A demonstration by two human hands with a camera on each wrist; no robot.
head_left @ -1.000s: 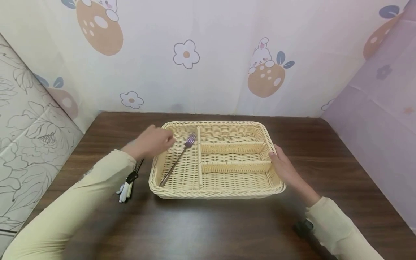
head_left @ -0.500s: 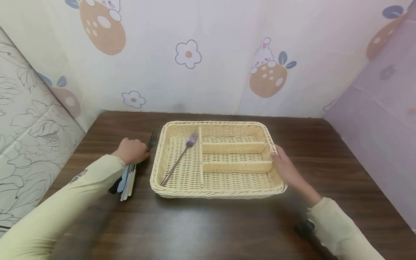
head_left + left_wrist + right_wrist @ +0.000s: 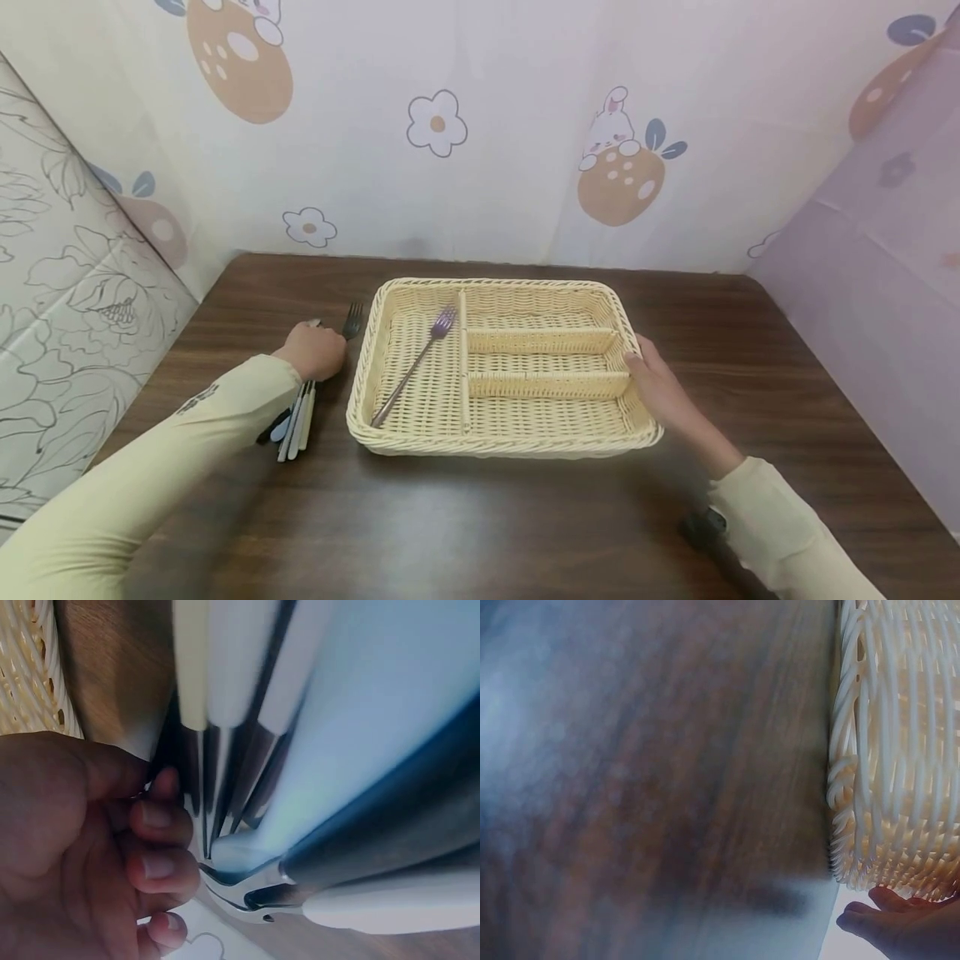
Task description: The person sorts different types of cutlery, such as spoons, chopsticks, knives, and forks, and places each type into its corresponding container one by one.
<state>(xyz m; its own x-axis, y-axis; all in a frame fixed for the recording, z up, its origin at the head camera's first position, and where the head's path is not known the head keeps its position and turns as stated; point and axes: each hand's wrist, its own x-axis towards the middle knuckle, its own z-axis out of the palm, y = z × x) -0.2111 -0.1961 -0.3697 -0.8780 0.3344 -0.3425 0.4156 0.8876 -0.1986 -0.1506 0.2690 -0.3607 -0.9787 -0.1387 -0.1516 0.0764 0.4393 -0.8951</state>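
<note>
With thumb curled over its rim, my right hand (image 3: pixel 657 381) holds the right end of a cream wicker basket (image 3: pixel 463 367) divided into compartments. A purple-headed fork (image 3: pixel 408 372) lies slanted in its long left compartment. Left of the basket, my left hand (image 3: pixel 313 351) is low over a bunch of cutlery (image 3: pixel 295 425) on the table. Its thumb and index finger pinch a dark fork, whose tines (image 3: pixel 353 318) show beyond the hand. In the left wrist view, pale yellow, white, light blue and black handles (image 3: pixel 232 664) fan out beside the fingers; their far ends are mostly hidden.
The dark wooden table (image 3: pixel 465 525) runs back to a patterned wall covering (image 3: pixel 510 167). Purple sheeting (image 3: pixel 885 275) borders its right side, and a floral panel (image 3: pixel 82 283) its left. A small black device (image 3: pixel 705 527) sits by the right sleeve.
My left hand has moved left from above the basket's left compartment and down to the cutlery, where it pinches the dark fork. The right hand stays on the basket, which keeps its place.
</note>
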